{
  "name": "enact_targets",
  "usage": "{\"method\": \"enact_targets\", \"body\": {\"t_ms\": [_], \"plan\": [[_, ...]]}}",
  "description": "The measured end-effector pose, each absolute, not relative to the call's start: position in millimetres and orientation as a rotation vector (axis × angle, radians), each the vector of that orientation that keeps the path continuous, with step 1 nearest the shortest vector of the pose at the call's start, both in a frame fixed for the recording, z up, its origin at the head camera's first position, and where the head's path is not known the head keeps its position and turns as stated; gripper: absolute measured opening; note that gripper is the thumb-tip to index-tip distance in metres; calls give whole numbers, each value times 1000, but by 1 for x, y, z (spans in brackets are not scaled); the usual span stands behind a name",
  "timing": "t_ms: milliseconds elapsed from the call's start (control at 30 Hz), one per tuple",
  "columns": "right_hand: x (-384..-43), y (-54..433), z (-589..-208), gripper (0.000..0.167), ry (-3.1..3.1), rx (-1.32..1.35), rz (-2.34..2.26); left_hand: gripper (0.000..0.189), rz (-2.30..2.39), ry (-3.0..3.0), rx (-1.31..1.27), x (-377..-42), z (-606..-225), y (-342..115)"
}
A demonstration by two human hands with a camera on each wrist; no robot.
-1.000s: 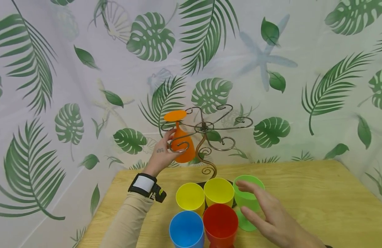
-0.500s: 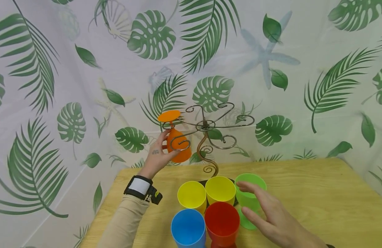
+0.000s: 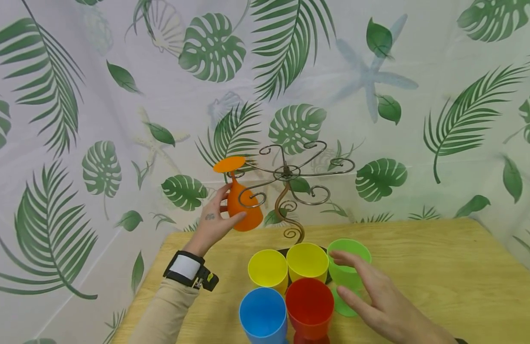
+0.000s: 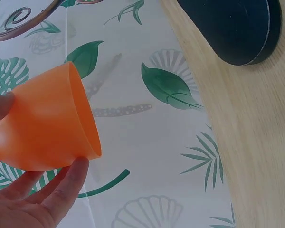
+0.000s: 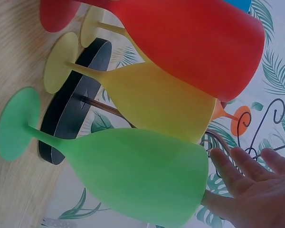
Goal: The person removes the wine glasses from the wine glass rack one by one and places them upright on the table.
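Observation:
My left hand (image 3: 213, 217) grips an orange plastic wine glass (image 3: 240, 203) by its bowl, thumb on one side and fingers on the other. The glass is upside down and tilted, foot uppermost, beside a left arm of the metal rack (image 3: 286, 172). One curled wire end passes in front of the bowl; whether the rack bears any weight, I cannot tell. In the left wrist view the orange bowl (image 4: 47, 123) shows its mouth facing right. My right hand (image 3: 381, 296) is held with fingers extended beside the green glass (image 5: 142, 175), close to its rim; contact is unclear.
Two yellow glasses (image 3: 268, 270), a blue glass (image 3: 263, 313) and a red glass (image 3: 310, 303) stand upright, close together, on the wooden table (image 3: 419, 258). The rack's black base (image 5: 76, 104) lies behind them. A leaf-patterned cloth (image 3: 312, 81) hangs behind.
My left hand has carried the orange glass leftward, and lately slightly down, along the rack's left side. The right hand has hardly moved beside the green glass.

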State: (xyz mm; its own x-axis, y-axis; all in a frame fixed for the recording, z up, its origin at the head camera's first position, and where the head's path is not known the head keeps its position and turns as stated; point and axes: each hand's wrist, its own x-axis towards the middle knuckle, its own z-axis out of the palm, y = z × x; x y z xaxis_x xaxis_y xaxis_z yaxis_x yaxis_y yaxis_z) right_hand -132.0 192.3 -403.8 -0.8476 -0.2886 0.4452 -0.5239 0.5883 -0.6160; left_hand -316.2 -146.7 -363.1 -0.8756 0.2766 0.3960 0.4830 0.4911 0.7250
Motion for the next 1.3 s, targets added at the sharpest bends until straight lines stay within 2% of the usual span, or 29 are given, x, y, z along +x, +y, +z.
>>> {"method": "enact_targets", "body": {"t_ms": [633,1300], "plan": [[-127,191,-404,49,-2494,687,1137,83,-1350,-2513,-625,-297,-368,-159],[-125,190,-405,48,-2482,743,1132,80,-1343,-2469,-795,-262,-372,-164]]}}
